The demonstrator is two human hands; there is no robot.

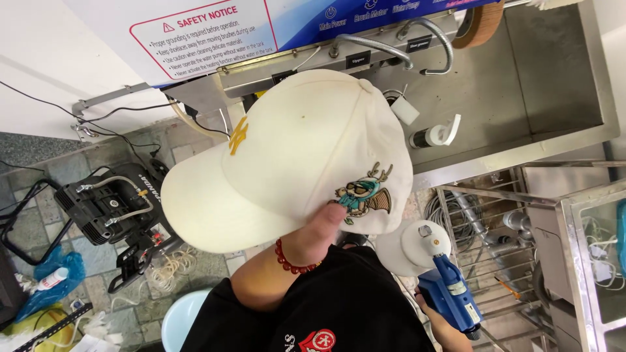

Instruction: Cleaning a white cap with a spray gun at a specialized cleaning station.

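Observation:
A cream baseball cap [293, 150] with a yellow embroidered emblem on the front and a cartoon patch on its side fills the middle of the view. My left hand [319, 225] grips it from below, thumb pressed beside the patch, with a red bead bracelet [293, 261] on the wrist. My right hand [447, 329] shows only partly at the bottom edge. It holds a blue handheld tool [450, 293] with a white rounded head [417, 248], which sits just below and right of the cap without visibly touching it.
A stainless sink basin [521, 85] with a small spray bottle [433, 135] lies behind the cap, under a machine panel [215, 32] with metal hoses. A black device [111, 202] and a blue bag [52, 280] sit on the tiled floor. A wire rack [482, 221] stands at right.

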